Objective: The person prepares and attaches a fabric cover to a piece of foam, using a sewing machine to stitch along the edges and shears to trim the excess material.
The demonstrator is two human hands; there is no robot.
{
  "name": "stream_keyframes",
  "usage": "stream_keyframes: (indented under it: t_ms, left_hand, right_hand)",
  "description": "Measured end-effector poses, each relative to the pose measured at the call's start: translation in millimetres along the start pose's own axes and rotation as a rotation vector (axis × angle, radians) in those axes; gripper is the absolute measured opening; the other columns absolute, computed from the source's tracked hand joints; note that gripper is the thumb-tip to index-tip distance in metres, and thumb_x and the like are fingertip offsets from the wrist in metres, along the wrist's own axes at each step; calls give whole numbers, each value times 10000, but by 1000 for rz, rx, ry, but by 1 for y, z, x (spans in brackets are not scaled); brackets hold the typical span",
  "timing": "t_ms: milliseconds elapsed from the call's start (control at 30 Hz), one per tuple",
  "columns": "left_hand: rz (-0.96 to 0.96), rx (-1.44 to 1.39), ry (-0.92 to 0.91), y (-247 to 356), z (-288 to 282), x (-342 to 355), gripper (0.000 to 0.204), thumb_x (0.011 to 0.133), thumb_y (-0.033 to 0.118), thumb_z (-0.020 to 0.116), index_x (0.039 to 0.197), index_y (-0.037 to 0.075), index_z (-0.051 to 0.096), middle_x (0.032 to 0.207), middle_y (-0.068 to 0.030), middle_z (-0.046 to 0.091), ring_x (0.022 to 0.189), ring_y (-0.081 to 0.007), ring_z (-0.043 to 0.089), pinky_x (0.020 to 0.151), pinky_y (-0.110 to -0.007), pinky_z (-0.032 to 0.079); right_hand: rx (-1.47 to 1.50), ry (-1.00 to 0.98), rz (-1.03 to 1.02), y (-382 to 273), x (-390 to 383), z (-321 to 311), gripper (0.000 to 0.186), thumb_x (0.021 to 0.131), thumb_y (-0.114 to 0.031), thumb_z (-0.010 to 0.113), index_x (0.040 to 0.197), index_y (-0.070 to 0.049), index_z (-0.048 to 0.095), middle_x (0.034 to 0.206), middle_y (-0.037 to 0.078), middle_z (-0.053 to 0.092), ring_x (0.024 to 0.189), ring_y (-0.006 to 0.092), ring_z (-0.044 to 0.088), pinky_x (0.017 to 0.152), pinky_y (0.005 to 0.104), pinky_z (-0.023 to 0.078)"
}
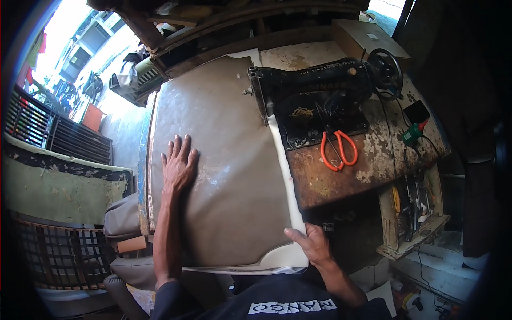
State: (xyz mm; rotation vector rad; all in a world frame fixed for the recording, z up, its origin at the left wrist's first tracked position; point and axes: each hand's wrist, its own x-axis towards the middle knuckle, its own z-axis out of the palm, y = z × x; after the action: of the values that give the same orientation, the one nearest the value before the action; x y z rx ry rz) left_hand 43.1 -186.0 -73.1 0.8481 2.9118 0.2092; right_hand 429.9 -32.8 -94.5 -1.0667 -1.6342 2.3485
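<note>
Your L hand [180, 165] spread flat on smooth brown sheet [224, 160]; your R hand [316, 245] pinching white border [292, 205], running up to blk metal sewing machine [314, 80].

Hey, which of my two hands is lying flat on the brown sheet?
Your left hand, resting palm down on the brown sheet; your right hand instead holds the white edge near the lower right corner.
</note>
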Motion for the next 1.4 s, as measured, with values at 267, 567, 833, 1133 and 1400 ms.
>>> stream_keyframes:
  t_ms: [267,567,833,1133,1400]
  left_hand:
    - [13,-12,30,1,0,29,630,1073,507,397,1642,240,355,1729,-135,239,1606,-359,169,1283,-594,84]
    - [-4,-17,55,1,4,52,606,1082,497,396,1637,255,367,1727,-114,254,1606,-342,179,1289,-575,94]
    - [-14,-15,67,-4,7,69,597,1084,510,390,1634,278,370,1728,-104,256,1603,-341,193,1284,-588,105]
    - [8,-2,87,-12,12,98,615,1083,544,378,1635,274,364,1727,-109,254,1602,-352,188,1277,-605,119]
    - [14,29,88,-24,17,135,642,1072,594,358,1649,314,322,1744,-78,209,1613,-322,155,1283,-595,124]
  right_hand:
    - [97,11,24,-16,3,7,356,963,-362,789,969,-10,735,769,-24,643,699,49,559,625,252,460]
    - [49,93,48,-18,17,9,361,954,-351,805,891,-2,736,740,-6,665,655,54,573,602,251,472]
    - [87,106,39,-17,21,11,347,969,-339,790,925,3,751,789,-1,695,708,55,597,656,238,485]
    - [107,88,82,-31,20,12,320,989,-243,759,1091,60,748,948,90,769,800,117,710,710,260,580]
    - [-401,146,231,-64,20,23,554,967,-505,732,944,48,764,648,105,715,466,136,666,439,267,523]
